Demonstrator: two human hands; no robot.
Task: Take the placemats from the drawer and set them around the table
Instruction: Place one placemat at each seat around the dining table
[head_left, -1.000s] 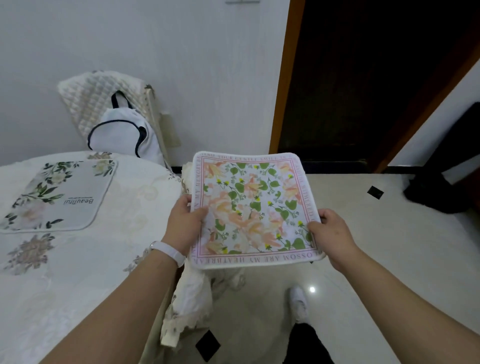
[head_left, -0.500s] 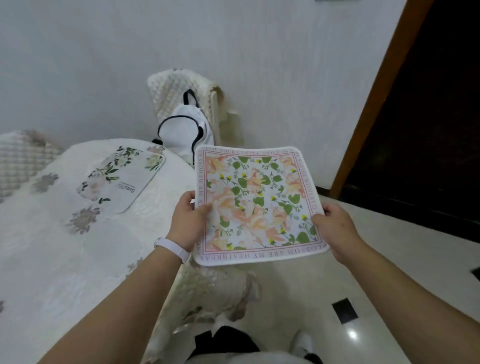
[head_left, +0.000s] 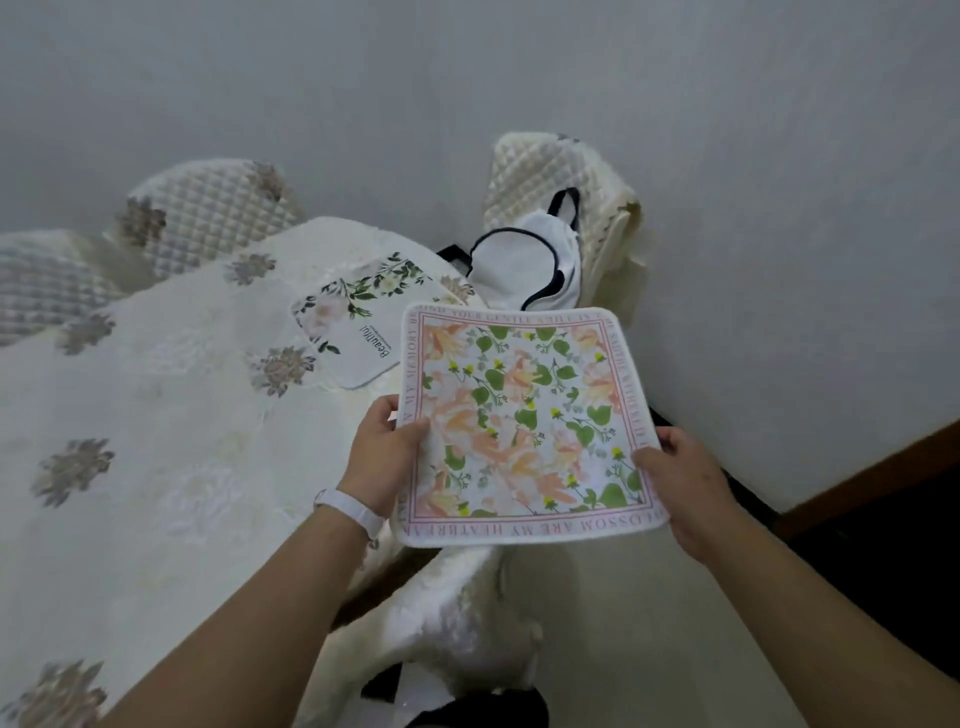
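1. The left hand (head_left: 382, 457) pinches the peach-flowered placemat (head_left: 524, 421) at its left edge — thumb on top.
2. The right hand (head_left: 680, 478) grips its right edge, holding it in the air near the surface (head_left: 156, 415).
3. A white placemat (head_left: 358, 322) lies flat on the surface.

Pale grey wall (head_left: 467, 78), quilted chair (head_left: 540, 171)

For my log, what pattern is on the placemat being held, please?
Held placemat: peach flowers, green leaves, pink border; head view.
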